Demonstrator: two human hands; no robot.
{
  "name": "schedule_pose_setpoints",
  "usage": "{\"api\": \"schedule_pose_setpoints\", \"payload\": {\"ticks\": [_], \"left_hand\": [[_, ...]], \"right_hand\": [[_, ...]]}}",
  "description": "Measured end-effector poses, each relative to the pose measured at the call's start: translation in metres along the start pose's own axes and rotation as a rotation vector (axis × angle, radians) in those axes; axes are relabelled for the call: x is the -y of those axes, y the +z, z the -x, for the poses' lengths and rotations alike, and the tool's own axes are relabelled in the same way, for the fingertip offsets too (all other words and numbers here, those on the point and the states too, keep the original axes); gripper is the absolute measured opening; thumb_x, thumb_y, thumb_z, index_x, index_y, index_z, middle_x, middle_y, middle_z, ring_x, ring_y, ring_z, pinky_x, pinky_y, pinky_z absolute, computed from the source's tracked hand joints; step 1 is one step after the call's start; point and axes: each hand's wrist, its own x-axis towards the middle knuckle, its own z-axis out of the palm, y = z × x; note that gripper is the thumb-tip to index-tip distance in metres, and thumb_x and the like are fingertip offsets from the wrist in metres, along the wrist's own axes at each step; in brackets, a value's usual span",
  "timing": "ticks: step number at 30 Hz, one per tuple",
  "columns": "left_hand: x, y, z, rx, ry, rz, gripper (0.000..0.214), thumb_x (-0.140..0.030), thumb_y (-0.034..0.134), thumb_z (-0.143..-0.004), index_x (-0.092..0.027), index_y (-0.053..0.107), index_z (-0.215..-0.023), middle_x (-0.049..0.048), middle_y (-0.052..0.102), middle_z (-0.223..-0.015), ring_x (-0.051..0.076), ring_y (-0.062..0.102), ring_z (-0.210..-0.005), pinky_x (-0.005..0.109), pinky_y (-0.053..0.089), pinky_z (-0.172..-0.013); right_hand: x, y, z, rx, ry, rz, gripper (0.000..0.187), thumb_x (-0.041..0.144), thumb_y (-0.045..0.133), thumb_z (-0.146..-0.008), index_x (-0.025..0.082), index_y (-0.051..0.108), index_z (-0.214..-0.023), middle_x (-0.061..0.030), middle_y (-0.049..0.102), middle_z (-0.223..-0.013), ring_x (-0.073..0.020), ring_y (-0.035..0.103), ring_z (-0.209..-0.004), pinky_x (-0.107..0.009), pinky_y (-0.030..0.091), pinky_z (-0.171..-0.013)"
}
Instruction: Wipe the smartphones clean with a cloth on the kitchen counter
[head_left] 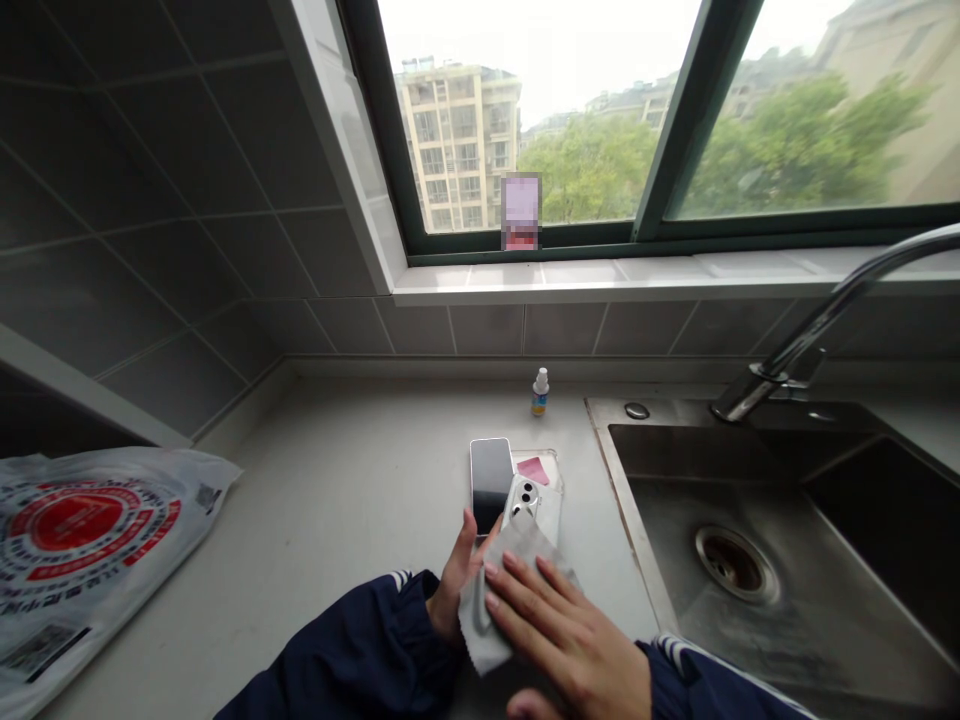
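My left hand [451,588] grips a white smartphone [529,496], its thumb up along the left side. The phone's back with round camera lenses faces me at the top; a grey cloth [481,640] covers most of the rest. My right hand [566,640] presses that cloth onto the phone, fingers stretched across it and thumb low. Just beyond, a second phone [490,475] with a dark screen and pale rim lies on the counter. Beside it is a clear phone case [556,468] with a pink slip [533,470], partly hidden by the held phone.
A small white-capped bottle [540,394] stands near the back of the pale counter [360,470]. To the right is a steel sink [697,500] with a tall chrome faucet [795,345]. A printed plastic bag [150,560] lies at left. Behind, a window ledge [600,285] runs along.
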Motion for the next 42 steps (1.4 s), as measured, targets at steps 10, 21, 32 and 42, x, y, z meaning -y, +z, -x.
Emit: {"api": "schedule_pose_setpoints", "payload": {"ticks": [10, 21, 32, 42], "left_hand": [[0.008, -0.001, 0.005, 0.16, -0.034, -0.132, 0.082, -0.073, 0.021, -0.087, -0.015, 0.054, -0.134, 0.0074, 0.06, -0.132, 0.022, 0.037, -0.139, 0.029, 0.026, -0.114], [0.007, 0.006, 0.007, 0.147, -0.057, -0.249, 0.079, -0.072, 0.032, -0.085, -0.023, 0.035, -0.147, 0.0149, 0.06, -0.127, 0.031, 0.06, -0.113, 0.047, 0.037, -0.101], [0.006, -0.004, 0.0, 0.228, -0.117, -0.174, 0.083, -0.079, 0.028, -0.081, -0.032, 0.017, -0.149, 0.0201, 0.058, -0.127, 0.032, 0.07, -0.08, 0.046, 0.051, -0.067], [0.002, 0.006, -0.001, 0.226, 0.01, -0.139, 0.069, -0.063, 0.037, -0.089, -0.029, 0.025, -0.147, 0.0189, 0.042, -0.143, 0.038, 0.059, -0.11, 0.052, 0.051, -0.074]], "right_hand": [[0.002, -0.006, -0.003, -0.062, 0.163, 0.03, 0.066, 0.053, 0.043, -0.096, 0.013, 0.034, -0.148, -0.0095, 0.032, -0.154, -0.0313, 0.024, -0.144, -0.05, 0.012, -0.12], [-0.022, -0.016, 0.002, -0.084, 0.277, 0.155, 0.065, 0.036, 0.048, -0.095, 0.009, 0.026, -0.151, -0.0133, 0.028, -0.155, -0.034, 0.021, -0.145, -0.053, 0.015, -0.117], [-0.032, -0.007, 0.006, -0.12, 0.394, 0.149, 0.067, 0.032, 0.046, -0.096, 0.009, 0.019, -0.153, -0.0147, 0.025, -0.156, -0.0342, 0.016, -0.146, -0.054, 0.021, -0.114], [-0.033, -0.008, 0.01, -0.118, 0.332, 0.074, 0.059, 0.028, 0.043, -0.097, 0.01, 0.027, -0.15, -0.0145, 0.029, -0.155, -0.0342, 0.02, -0.145, -0.058, 0.024, -0.113]]}}
